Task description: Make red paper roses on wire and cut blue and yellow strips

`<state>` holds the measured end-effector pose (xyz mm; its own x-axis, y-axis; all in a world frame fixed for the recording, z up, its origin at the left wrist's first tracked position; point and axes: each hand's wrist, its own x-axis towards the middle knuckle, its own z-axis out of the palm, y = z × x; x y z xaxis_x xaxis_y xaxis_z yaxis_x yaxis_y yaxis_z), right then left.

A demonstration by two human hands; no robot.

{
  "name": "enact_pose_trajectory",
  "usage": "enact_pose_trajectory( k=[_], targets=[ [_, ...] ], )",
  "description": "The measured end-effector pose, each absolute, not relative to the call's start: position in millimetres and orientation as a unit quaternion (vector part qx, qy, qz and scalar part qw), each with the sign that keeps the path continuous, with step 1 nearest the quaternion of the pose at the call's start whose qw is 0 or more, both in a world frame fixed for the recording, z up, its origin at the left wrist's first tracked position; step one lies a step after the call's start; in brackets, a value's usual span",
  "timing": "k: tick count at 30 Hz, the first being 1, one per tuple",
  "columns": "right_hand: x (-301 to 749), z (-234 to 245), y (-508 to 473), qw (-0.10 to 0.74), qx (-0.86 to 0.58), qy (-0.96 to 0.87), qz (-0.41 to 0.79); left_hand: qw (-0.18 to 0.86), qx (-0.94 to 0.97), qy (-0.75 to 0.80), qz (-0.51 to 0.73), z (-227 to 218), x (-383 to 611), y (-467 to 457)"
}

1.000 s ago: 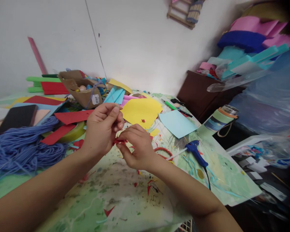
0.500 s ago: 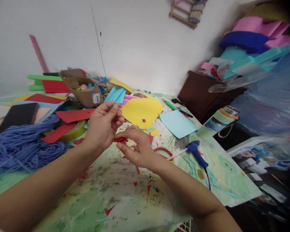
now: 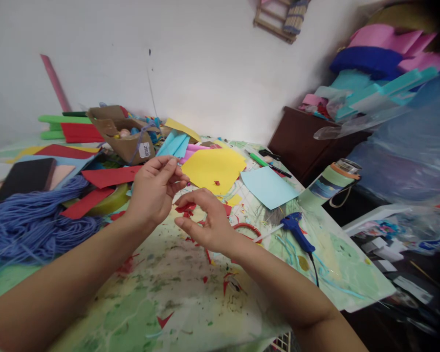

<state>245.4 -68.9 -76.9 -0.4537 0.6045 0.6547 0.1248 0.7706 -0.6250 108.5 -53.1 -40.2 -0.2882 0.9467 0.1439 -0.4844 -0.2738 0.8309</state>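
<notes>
The person's left hand (image 3: 150,193) is raised over the counter (image 3: 132,313), its thumb and forefinger pinched together at the tips; whether something thin is caught between them cannot be told. The right hand (image 3: 212,222) is just beside it, lower, with thumb and forefinger parted in a loose curve. A small crumpled red piece (image 3: 185,210) shows in the gap between those fingers, near the heel of the left hand; whether a fingertip touches it is unclear. Beyond the hands lies a yellow sheet (image 3: 212,166) with a red scrap (image 3: 216,183) on it, and to its right a light blue sheet (image 3: 269,187). A blue glue gun (image 3: 298,232) rests farther right. On the left, red strips (image 3: 110,177) lie partly over a yellowish roll (image 3: 112,203), beside a heap of blue yarn (image 3: 40,222).
</notes>
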Motion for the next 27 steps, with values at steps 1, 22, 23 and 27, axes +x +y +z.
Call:
enact_pose_trajectory(
  k=[1,22,23,27],
  targets=[
    [245.9,-76.0,-68.7,0.477,-0.232,-0.807,0.259,0.479,0.349,0.343,0.729,-39.4,108.5,-53.9],
    [247.2,-77.0,-60.7,0.478,-0.282,-0.744,0.373,0.495,0.323,0.364,0.72,-34.3,103.0,-50.9],
    [246.8,-77.9,-59.2,0.493,-0.282,-0.719,0.401,0.522,0.295,0.37,0.709,-36.6,100.3,-46.2],
    [245.4,-80.7,-51.6,0.538,-0.305,-0.621,0.483,0.582,0.243,0.38,0.677,-49.0,89.9,-30.4]
  ],
)
